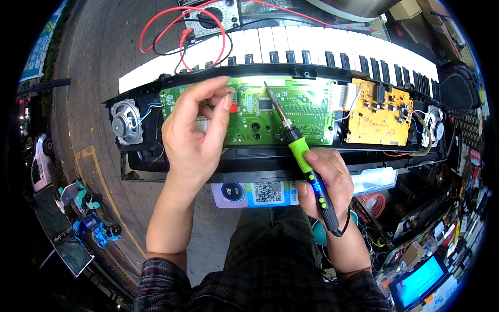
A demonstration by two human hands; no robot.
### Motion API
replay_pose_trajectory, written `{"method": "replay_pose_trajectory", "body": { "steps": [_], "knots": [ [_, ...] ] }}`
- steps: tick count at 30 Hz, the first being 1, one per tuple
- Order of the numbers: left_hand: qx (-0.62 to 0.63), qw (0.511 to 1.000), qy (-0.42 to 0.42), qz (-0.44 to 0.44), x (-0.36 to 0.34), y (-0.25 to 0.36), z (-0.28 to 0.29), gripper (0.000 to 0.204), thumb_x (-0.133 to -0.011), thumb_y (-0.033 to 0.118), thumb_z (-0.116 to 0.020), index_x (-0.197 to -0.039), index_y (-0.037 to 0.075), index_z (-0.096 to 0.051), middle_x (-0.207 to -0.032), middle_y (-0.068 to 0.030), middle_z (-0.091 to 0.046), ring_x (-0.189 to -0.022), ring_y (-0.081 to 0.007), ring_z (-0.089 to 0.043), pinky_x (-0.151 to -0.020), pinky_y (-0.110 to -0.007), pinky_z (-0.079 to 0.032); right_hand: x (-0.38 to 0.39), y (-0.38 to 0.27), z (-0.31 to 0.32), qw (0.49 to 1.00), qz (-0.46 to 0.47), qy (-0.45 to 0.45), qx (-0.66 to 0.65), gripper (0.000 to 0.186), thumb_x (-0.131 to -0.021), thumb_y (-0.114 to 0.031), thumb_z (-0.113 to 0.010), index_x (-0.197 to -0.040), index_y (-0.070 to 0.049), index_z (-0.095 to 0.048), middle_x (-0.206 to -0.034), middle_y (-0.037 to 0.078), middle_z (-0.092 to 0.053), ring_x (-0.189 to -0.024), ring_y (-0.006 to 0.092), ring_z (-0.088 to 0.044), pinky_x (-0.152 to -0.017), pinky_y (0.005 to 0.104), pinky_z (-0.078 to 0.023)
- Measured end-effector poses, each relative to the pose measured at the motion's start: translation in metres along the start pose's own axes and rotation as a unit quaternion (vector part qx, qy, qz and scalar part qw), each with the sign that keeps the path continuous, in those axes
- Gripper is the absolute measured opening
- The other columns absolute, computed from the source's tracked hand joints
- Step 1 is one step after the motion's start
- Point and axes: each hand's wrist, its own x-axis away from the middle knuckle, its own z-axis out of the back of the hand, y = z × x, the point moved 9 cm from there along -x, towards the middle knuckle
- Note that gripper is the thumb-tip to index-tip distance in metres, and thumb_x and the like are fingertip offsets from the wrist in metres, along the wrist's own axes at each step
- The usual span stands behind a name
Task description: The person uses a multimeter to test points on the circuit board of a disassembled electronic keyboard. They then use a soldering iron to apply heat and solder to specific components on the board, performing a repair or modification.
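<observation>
My right hand (332, 174) grips a soldering iron (298, 151) with a bright green and black handle and a small lit display. Its metal tip points away from me, over the upper part of a green circuit board (306, 119). To the left of the iron, my left hand (189, 130) hovers above the same board, thumb and index finger drawn together in a pinch. Whatever thin thing they hold, if any, is too small to make out. A small red part shows on the board by the left fingertips. The board lies in the opened black body of an electronic keyboard (239, 47).
An orange circuit board (371, 125) sits right of the green one, joined by a ribbon cable. Speakers (126, 122) (434, 126) flank them. Beyond the keys lies a multimeter (227, 11) with red and black leads. Tools and a lit screen (420, 283) crowd the right.
</observation>
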Motion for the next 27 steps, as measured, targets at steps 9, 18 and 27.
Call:
{"method": "replay_pose_trajectory", "body": {
  "steps": [9,18,27],
  "knots": [
    [0.171,0.975,0.014,0.138,-0.001,-0.015,-0.001,0.02,-0.109,0.008,-0.069,-0.125,-0.002,-0.074,-0.111,-0.0069,-0.079,-0.094,-0.0075,-0.069,-0.084,-0.023,-0.055,0.002,-0.004,0.003,0.999,0.01,-0.023,-0.032,0.057,-0.089,-0.014,-0.088,-0.139,-0.003,-0.063,-0.115,0.022,-0.073,-0.097,0.0373,-0.073,-0.086,0.0468,-0.06],
    [0.139,0.984,-0.028,0.104,0.001,-0.004,-0.009,0.017,-0.109,0.009,-0.068,-0.121,-0.001,-0.075,-0.113,-0.0061,-0.078,-0.094,-0.0093,-0.068,-0.077,-0.023,-0.051,-0.026,-0.01,0.006,0.999,-0.006,-0.036,-0.032,0.064,-0.09,-0.016,-0.089,-0.147,-0.016,-0.061,-0.123,0.02,-0.074,-0.105,0.0363,-0.074,-0.09,0.0443,-0.06],
    [0.002,0.999,-0.029,-0.046,0.009,0.034,-0.02,0.015,-0.099,-0.001,-0.073,-0.114,0.001,-0.073,-0.113,-0.0137,-0.075,-0.096,-0.0256,-0.073,-0.081,-0.034,-0.058,-0.066,-0.001,-0.023,0.996,0.025,0.054,0.063,0.046,-0.086,0.004,-0.085,-0.128,-0.004,-0.068,-0.111,0.017,-0.078,-0.089,0.0355,-0.073,-0.079,0.0418,-0.058]
  ]
}}
